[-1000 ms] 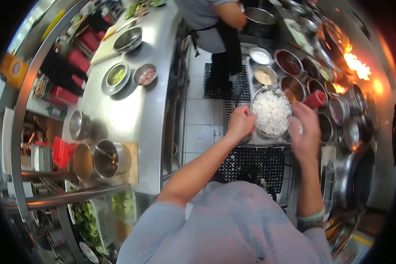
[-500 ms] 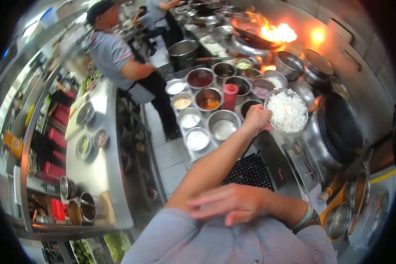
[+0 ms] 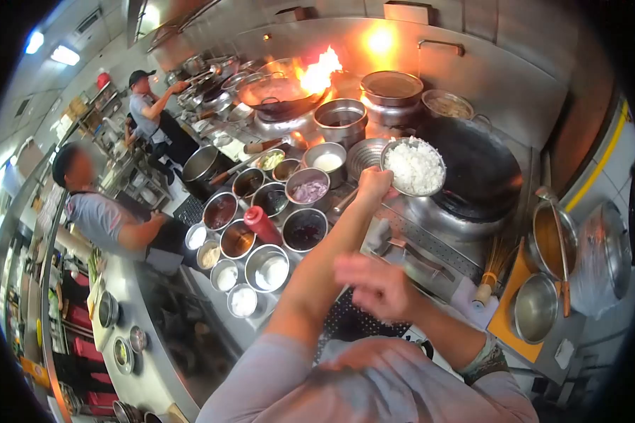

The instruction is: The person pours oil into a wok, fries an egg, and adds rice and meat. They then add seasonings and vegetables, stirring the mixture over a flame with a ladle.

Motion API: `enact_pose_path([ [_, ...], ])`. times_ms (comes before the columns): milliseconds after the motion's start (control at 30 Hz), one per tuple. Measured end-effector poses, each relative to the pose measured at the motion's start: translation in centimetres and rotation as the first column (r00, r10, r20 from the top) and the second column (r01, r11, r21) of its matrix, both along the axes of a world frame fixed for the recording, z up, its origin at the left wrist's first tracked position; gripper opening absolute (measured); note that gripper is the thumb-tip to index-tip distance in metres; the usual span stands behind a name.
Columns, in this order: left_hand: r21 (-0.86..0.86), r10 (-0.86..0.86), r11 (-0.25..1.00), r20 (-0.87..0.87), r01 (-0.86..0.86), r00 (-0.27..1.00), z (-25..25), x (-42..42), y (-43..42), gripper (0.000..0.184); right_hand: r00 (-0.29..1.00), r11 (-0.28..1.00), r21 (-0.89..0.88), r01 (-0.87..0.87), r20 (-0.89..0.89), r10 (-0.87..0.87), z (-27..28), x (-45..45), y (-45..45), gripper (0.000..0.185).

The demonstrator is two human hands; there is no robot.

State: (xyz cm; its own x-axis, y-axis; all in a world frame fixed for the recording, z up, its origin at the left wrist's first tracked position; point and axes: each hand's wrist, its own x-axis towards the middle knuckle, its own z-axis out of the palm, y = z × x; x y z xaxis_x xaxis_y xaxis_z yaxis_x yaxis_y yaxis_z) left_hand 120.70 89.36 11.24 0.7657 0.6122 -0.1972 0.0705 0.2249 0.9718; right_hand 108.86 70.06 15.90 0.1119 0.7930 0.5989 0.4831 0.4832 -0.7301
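Note:
My left hand (image 3: 375,185) is closed on the rim of a metal bowl heaped with white rice (image 3: 414,168). The left arm is stretched forward, and the bowl hangs over the near-left rim of a big dark wok (image 3: 481,173). My right hand (image 3: 377,285) is held in front of my chest, slightly blurred, fingers extended and nothing visible in it. It is apart from the left forearm, to its right. Left of the bowl lie a coiled-looking metal strainer or pot (image 3: 365,156) and a pot of chopped purple onion (image 3: 308,189).
Tall flames (image 3: 321,74) rise from a wok (image 3: 275,102) further back. Metal pots of sauces and powders crowd the left, around a red squeeze bottle (image 3: 261,225). A bamboo brush (image 3: 494,268) and an empty metal bowl (image 3: 535,308) lie right. Co-workers (image 3: 109,218) stand left.
My view has swung up and to the right, showing more of the stove. The left hand still holds the rice bowl, now by the wok; my right hand has lifted off the left arm.

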Motion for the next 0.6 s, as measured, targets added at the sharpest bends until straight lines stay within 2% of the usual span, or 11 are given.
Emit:
enact_pose_path([
  [33, 0.003, -0.017, 1.000, -0.005, 0.017, 1.000, -0.7, 1.1, 0.2, 0.009, 0.984, 0.986, -0.007, 0.168, -0.055, -0.168, 0.8, 1.8, 1.1, 0.026],
  [133, 0.083, -0.041, 0.995, -0.110, 0.050, 0.993, -1.3, 3.6, 0.4, 0.010, 0.938, 0.938, 0.024, 0.347, -0.013, -0.346, 2.3, 7.1, 5.7, 0.027],
  [200, 0.095, 0.040, 0.995, -0.236, -0.018, 0.971, -1.2, 4.8, -0.1, 0.012, 0.890, 0.879, -0.337, 0.337, 0.418, -0.181, 3.7, 8.8, 9.0, 0.034],
  [233, 0.089, 0.028, 0.996, -0.221, -0.008, 0.975, -2.0, 5.7, 0.5, 0.012, 0.882, 0.873, -0.336, 0.352, 0.432, -0.189, 3.8, 8.5, 10.3, 0.034],
  [300, 0.029, -0.063, 0.997, -0.109, 0.066, 0.992, -4.3, 7.5, 2.3, 0.019, 0.830, 0.675, -0.678, 0.292, 0.531, 0.174, 4.0, 7.1, 13.1, 0.040],
  [333, 0.012, -0.017, 1.000, -0.064, 0.017, 0.998, -4.0, 7.5, 2.4, 0.022, 0.867, 0.719, -0.658, 0.223, 0.472, 0.162, 4.8, 6.0, 13.1, 0.037],
  [367, -0.013, -0.076, 0.997, -0.070, 0.075, 0.995, -3.9, 7.6, 3.4, 0.021, 0.901, 0.756, -0.634, 0.159, 0.406, 0.151, 5.4, 4.6, 12.9, 0.034],
  [433, 0.007, -0.069, 0.998, -0.055, 0.069, 0.996, -3.1, 7.0, 4.9, 0.012, 0.937, 0.932, -0.348, -0.099, 0.282, 0.205, 2.9, 3.5, 13.7, 0.034],
  [500, -0.049, -0.081, 0.996, -0.022, 0.080, 0.996, -3.8, 6.7, 7.4, 0.009, 0.934, 0.962, -0.109, -0.252, 0.234, 0.271, 1.7, 2.1, 14.0, 0.039],
  [533, -0.065, -0.065, 0.996, -0.015, 0.064, 0.998, -4.4, 6.5, 8.4, 0.015, 0.942, 0.968, -0.110, -0.224, 0.228, 0.244, 1.5, 1.6, 13.3, 0.039],
  [600, -0.069, -0.027, 0.997, -0.044, 0.024, 0.999, -6.8, 6.9, 11.0, 0.022, 0.881, 0.908, -0.049, -0.415, -0.270, 0.388, 1.4, 1.2, 10.6, 0.044],
])
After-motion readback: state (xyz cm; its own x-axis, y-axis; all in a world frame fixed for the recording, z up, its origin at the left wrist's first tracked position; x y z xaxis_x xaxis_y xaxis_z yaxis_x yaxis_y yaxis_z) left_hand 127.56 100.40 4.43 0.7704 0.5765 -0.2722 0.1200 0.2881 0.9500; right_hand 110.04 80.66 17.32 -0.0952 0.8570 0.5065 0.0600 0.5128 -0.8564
